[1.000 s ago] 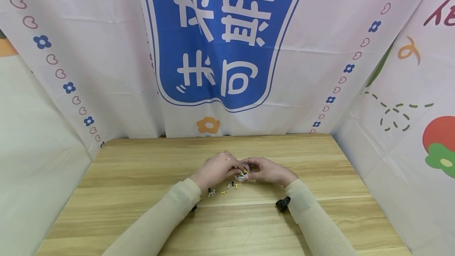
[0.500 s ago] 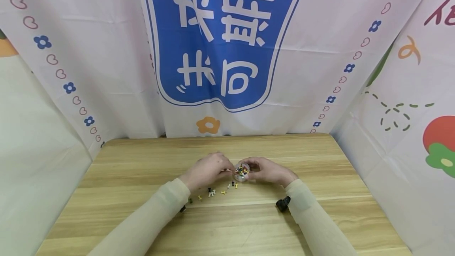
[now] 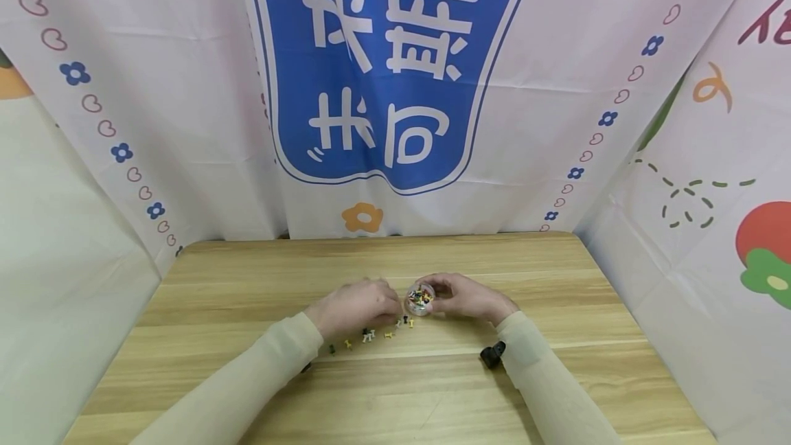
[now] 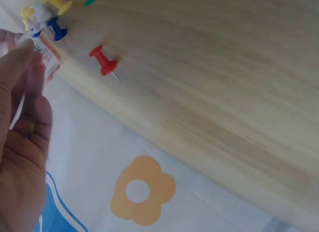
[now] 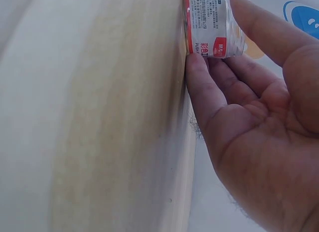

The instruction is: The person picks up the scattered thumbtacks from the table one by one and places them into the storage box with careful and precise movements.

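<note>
My right hand (image 3: pixel 463 296) holds a clear round tub (image 3: pixel 420 309) from its right side, thumb and fingers around the wall. Colourful push pins (image 3: pixel 421 296) lie inside it. The tub's printed label (image 5: pixel 207 22) shows in the right wrist view. Left of the tub, my left hand (image 3: pixel 361 304) hovers low by a white push pin (image 3: pixel 398 323), its fingers loosely bent and thumb close to the index finger. No pin is plainly held there. Beyond its thumb, the left wrist view has a blue push pin (image 4: pixel 57 29) and a red push pin (image 4: pixel 103 61) lying on the table.
Yellow (image 3: pixel 388 335), black (image 3: pixel 405 319) and green (image 3: pixel 331 349) push pins lie scattered on the wooden table (image 3: pixel 395 397) before the left hand. A black object (image 3: pixel 492 355) sits by the right wrist. A printed cloth (image 3: pixel 395 211) hangs behind the table's far edge.
My left hand has drawn back from above the tub, leftward and then down toward the loose push pins, uncovering the tub's contents. The right hand and tub have stayed in place.
</note>
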`<state>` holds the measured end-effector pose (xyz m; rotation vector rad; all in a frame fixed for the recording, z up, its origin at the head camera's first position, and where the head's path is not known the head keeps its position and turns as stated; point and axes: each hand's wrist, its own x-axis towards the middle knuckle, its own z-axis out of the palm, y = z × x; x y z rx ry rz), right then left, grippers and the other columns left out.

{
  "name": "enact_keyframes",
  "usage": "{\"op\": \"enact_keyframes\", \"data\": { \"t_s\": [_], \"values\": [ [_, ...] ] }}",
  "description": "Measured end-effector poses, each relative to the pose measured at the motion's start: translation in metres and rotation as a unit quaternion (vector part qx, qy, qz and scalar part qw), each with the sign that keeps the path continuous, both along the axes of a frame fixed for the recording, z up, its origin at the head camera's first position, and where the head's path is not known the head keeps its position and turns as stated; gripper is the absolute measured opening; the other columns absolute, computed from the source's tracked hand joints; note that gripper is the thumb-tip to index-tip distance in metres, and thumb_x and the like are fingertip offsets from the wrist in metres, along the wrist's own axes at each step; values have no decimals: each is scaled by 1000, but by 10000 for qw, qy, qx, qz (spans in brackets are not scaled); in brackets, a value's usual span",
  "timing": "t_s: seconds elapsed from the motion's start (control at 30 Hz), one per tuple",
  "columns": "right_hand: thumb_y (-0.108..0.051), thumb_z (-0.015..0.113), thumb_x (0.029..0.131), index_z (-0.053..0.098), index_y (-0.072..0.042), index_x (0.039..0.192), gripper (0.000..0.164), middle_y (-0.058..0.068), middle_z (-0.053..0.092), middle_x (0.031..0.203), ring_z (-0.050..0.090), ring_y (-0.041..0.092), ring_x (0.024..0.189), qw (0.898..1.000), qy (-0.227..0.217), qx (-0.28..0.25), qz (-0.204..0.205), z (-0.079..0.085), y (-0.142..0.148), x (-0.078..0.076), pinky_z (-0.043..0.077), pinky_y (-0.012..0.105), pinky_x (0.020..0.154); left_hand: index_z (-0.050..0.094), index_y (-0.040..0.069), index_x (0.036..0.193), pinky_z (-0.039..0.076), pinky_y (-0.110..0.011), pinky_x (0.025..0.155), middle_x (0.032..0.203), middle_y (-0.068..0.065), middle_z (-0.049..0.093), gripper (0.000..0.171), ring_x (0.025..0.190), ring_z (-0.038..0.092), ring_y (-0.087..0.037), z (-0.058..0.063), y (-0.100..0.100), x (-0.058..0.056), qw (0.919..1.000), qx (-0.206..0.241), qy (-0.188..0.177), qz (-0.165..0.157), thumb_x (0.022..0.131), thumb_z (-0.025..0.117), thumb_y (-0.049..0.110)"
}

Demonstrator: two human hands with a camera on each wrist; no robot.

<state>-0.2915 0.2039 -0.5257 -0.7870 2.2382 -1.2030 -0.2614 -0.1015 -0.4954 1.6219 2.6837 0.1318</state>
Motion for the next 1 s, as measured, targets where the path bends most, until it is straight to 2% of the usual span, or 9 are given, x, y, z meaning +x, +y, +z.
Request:
{"op": "enact_keyframes", "data": {
  "t_s": [0.13,0.3,0.57,0.83,1.0],
  "values": [
    [-11,78,112,57,-1,170,62,21,70,163,66,39,152,10000,31,25,1,0,0,0,51,61,135,88,27,128,65,-31,115,136,11,87,20,127,78,-10,-2,-1,1,9982,-231,352,-419,109,85,22],
    [-11,78,112,57,-1,170,62,21,70,163,66,38,152,10000,69,62,-8,-1,0,-1,51,61,134,88,31,128,64,-28,112,137,15,85,19,125,76,-7,-4,0,1,9937,-443,723,-727,112,79,26],
    [-10,77,112,56,1,170,63,22,70,163,66,39,152,10000,17,7,6,2,-1,1,50,62,135,88,34,125,65,-28,111,136,17,85,18,125,75,-6,-7,2,0,9916,-611,860,-753,113,77,27],
    [-10,78,112,56,1,170,63,21,71,162,67,38,151,10000,-10,-14,0,2,-1,1,51,61,134,90,34,122,67,-29,108,137,17,85,16,127,77,-7,-8,4,-1,9932,-769,680,-547,112,80,27],
    [-9,77,112,55,1,170,63,22,70,163,67,39,152,10000,-29,-23,9,2,-1,1,51,61,134,90,32,120,68,-31,110,138,15,85,14,131,78,-9,-10,4,-1,9952,-708,502,-445,110,82,27]
  ]
}}
